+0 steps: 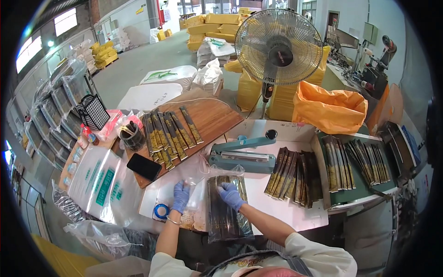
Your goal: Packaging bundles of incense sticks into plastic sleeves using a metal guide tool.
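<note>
Both my hands wear blue gloves. My left hand [180,195] grips the open mouth of a clear plastic bag [196,180] on the white table [295,214]. My right hand [230,194] rests flat on a bundle of dark, gold-printed narrow packets [226,217] lying inside a clear wrapper in front of me. The teal heat sealer [242,157] stands just beyond both hands.
Rows of the same dark packets lie on the wooden board [214,117], on the table to the right [293,173] and on a green tray [355,161]. A black phone [144,166], blue tape roll [161,211], fan [278,46] and orange bag [330,108] surround the work area.
</note>
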{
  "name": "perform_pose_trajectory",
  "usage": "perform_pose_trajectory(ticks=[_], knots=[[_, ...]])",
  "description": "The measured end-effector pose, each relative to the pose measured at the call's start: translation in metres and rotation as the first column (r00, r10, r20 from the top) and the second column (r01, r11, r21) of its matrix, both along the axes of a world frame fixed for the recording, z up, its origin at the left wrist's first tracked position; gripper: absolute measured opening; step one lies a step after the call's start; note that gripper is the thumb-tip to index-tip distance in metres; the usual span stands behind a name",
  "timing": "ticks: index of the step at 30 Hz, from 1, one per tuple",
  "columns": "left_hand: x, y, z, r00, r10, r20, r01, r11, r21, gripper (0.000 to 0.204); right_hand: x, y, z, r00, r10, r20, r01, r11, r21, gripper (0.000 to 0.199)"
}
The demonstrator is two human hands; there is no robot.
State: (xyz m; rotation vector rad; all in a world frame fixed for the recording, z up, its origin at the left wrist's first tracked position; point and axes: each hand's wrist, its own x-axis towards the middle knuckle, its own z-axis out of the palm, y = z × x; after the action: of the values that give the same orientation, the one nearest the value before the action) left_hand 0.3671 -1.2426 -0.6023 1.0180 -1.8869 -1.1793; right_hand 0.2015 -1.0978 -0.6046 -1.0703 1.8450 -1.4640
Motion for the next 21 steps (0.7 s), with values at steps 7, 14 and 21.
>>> perform_pose_trajectory(ticks=[7,14,21], knots=[[-0.016,0.022,0.006,0.983,-0.076,0.164,0.088,0.994,-0.064,0.029,0.006,-0.015,0.029,0.890,-0.087,-0.448,-0.040,0.963,-0.266,0.018],[-0.028,0.011,0.025,0.995,-0.002,-0.098,0.012,0.995,0.103,0.021,0.002,-0.014,0.057,0.980,0.020,0.196,-0.015,1.000,-0.027,0.020],[-0.022,0.031,0.032,0.979,-0.079,-0.189,0.120,0.969,0.215,0.017,0.010,-0.022,0.037,0.979,0.102,0.174,-0.095,0.994,-0.050,0.013]])
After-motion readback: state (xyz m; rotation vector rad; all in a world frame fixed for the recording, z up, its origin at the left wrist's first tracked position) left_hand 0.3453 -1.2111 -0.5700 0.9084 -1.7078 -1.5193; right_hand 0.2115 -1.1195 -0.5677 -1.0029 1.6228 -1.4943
